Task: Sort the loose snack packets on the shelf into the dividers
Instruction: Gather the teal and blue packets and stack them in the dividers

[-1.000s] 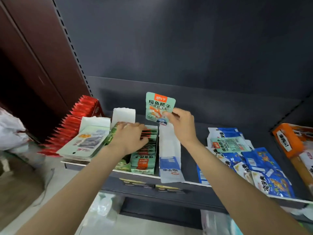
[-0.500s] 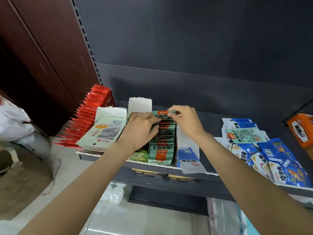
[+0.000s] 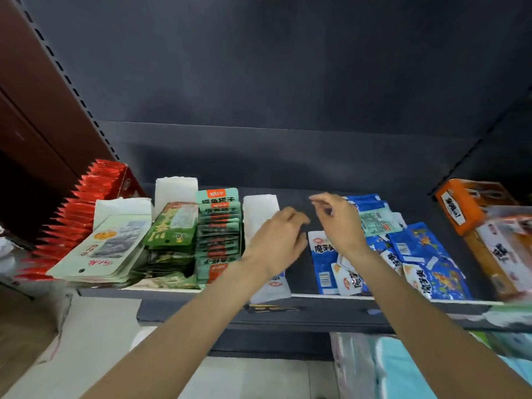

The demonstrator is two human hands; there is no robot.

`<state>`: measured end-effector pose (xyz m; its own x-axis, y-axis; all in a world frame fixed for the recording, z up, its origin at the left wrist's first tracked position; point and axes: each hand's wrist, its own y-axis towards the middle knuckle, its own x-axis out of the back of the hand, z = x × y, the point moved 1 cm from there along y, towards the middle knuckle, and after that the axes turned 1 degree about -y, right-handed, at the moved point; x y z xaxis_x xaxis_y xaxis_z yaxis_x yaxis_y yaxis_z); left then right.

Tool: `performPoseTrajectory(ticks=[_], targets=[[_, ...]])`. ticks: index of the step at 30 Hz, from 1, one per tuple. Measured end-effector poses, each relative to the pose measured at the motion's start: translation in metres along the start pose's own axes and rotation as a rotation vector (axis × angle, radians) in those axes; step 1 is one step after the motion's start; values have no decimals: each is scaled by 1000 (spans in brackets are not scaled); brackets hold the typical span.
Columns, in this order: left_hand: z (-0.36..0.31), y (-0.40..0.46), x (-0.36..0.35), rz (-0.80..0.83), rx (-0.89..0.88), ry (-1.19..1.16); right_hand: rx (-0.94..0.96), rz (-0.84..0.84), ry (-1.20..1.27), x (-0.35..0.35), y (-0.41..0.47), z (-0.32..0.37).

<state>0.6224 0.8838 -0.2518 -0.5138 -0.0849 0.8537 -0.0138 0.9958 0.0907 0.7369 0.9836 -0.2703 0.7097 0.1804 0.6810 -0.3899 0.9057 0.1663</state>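
- Dark grey shelving fills the view, its back panel (image 3: 288, 82) plain and its shelf (image 3: 293, 300) running left to right with a pale front edge.
- Reddish-brown wall (image 3: 34, 90) stands at the left, beside the perforated upright.
- Both forearms reach in from below; the left hand (image 3: 277, 240) hovers over the shelf with fingers loosely curled and nothing in it, and the right hand (image 3: 339, 223) is raised just beside it, fingertips drawn together, also holding nothing that can be made out. Both are motion-blurred.
- Loose blue packets (image 3: 426, 254) lie in a jumbled heap to the right of the hands, overlapping one another and reaching the front edge.
- Orange boxes (image 3: 472, 205) sit at the far right.
- Red packets (image 3: 86, 203) stand in a long row at the far left.
- Pale green packets (image 3: 106, 249) lie stacked and tilted toward the front, next to the red row.
- Dark green packets (image 3: 172, 226) fill the next slot.
- Teal packets (image 3: 218, 226) with orange labels stand upright in a tidy file, just left of the left hand.
- White dividers (image 3: 259, 211) rise between the rows; one stands between the teal file and the left hand.
- One teal packet (image 3: 377, 223) rests face-down on top of the blue heap, just right of the right hand.
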Motion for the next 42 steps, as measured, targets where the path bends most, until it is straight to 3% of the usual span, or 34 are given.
performPoseTrajectory(ticks=[4, 8, 10, 13, 16, 19, 25, 28, 30, 35, 38, 42], targets=[[-36, 51, -54, 80, 203, -246, -174, 128, -283, 26, 9, -78], [-46, 88, -104, 179, 535, -472, -282, 259, -317, 38, 10, -139], [-48, 100, -126, 208, 607, -539, -279, 336, -354, 41, 7, -160], [-49, 113, -145, 178, 685, -623, -239, 407, -381, 45, 6, -173], [-48, 120, -153, 58, 759, -677, -202, 358, -310, 50, 5, -174], [-54, 123, -142, -112, 728, -604, -157, 353, -295, 57, 6, -165], [-73, 105, -76, -215, 273, -520, 1, 218, -379, 66, 12, -102], [-63, 84, -39, -257, 168, -532, 77, 151, -422, 59, 12, -60], [-47, 65, -18, -297, 169, -459, 72, 126, -334, 52, 12, -36], [38, 10, 44, -370, 364, 313, 33, 23, 119, 26, 12, 32], [78, -15, 69, -217, 489, 332, -67, 74, 373, 9, 15, 72], [97, -35, 84, -54, 389, 340, -49, 100, 495, -18, 13, 106]])
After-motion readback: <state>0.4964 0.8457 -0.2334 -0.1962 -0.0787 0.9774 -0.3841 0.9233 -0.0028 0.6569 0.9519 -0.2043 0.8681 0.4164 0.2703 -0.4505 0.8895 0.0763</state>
